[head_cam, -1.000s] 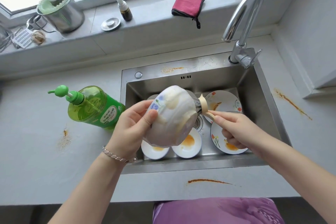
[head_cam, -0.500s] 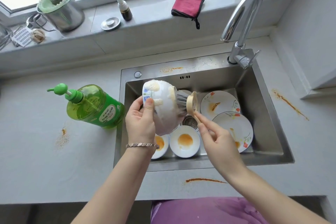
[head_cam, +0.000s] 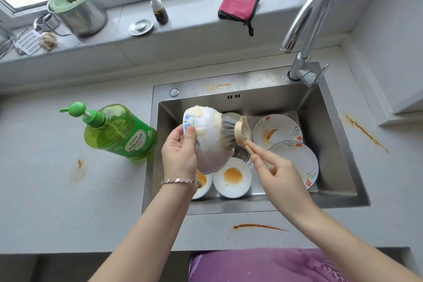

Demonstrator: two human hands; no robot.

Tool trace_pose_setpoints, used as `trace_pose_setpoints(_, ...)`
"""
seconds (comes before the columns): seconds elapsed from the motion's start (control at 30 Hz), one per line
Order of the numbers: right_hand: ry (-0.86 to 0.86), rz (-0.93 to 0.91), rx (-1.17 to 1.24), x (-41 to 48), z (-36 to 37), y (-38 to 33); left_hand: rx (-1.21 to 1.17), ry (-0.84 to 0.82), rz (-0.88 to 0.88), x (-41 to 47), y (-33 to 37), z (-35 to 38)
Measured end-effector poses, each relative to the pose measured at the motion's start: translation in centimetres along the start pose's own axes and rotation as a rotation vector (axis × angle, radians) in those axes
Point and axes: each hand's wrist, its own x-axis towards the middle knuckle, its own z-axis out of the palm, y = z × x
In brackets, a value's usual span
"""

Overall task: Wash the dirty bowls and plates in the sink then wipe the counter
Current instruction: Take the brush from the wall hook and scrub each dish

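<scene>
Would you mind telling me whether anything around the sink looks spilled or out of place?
Yes, orange-brown sauce is spilled in four places: a streak on the counter in front of the sink, a long trail to its right, a speckled patch near the green soap bottle, and a smear on the sink's back rim.

Two plates (head_cam: 277, 130) fill the right side of the sink (head_cam: 327, 126), and two small dishes (head_cam: 232, 178) sit along its front. The left hand (head_cam: 178, 155) holds a bowl (head_cam: 210, 142) and the right hand (head_cam: 277, 174) a brush (head_cam: 239, 131) over the middle, blocking that way. There is room along the back wall. The tap (head_cam: 313, 14) arches over the back right corner. A soap bottle (head_cam: 121, 133) stands just left of the sink.
</scene>
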Motion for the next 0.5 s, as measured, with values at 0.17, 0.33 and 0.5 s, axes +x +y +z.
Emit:
trace_pose_setpoints(0.17, 0.067, 0.03, -0.021, 3.0, -0.9, 1.5, 0.028, -0.078, -0.024, -1.1, -0.3, 0.1)
trace_pose_setpoints(0.33, -0.02, 0.062, -0.002, 0.4, -0.4, 2.5, 0.092, -0.069, 0.021, -0.1, 0.2, -0.2)
trace_pose_setpoints(0.5, 0.038, 0.052, 0.013, 2.9, -0.7, 2.5, 0.115, -0.128, -0.054, 0.5, -0.5, -0.4)
